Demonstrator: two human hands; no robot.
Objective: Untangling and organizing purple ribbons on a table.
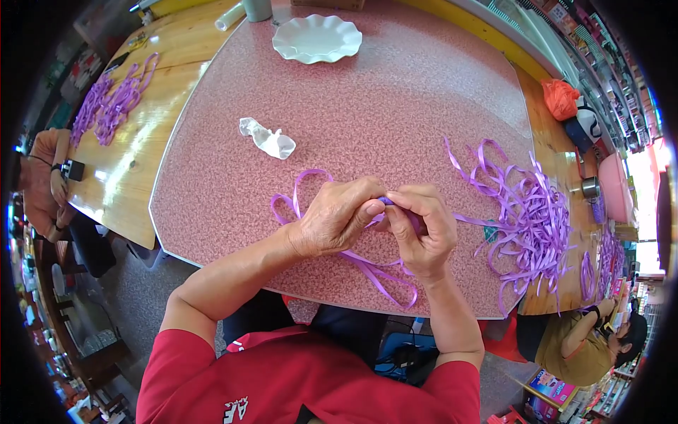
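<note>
My left hand (pixel 337 214) and my right hand (pixel 425 230) meet above the near middle of the pink speckled table (pixel 353 120). Both are closed, pinching a purple ribbon (pixel 385 201) between thumbs and fingertips. Loops of that ribbon hang out past the left hand and lie on the table below both hands. A strand runs from the right hand toward a large tangled pile of purple ribbon (pixel 526 226) on the right. My fingers hide most of the pinched part, so I cannot tell whether it is knotted.
A crumpled white tissue (pixel 268 138) lies beyond my left hand. At the far edge stands a white scalloped plate (pixel 317 39). More purple ribbons (pixel 116 102) rest on the wooden table at left. One person sits at the left, another at the lower right.
</note>
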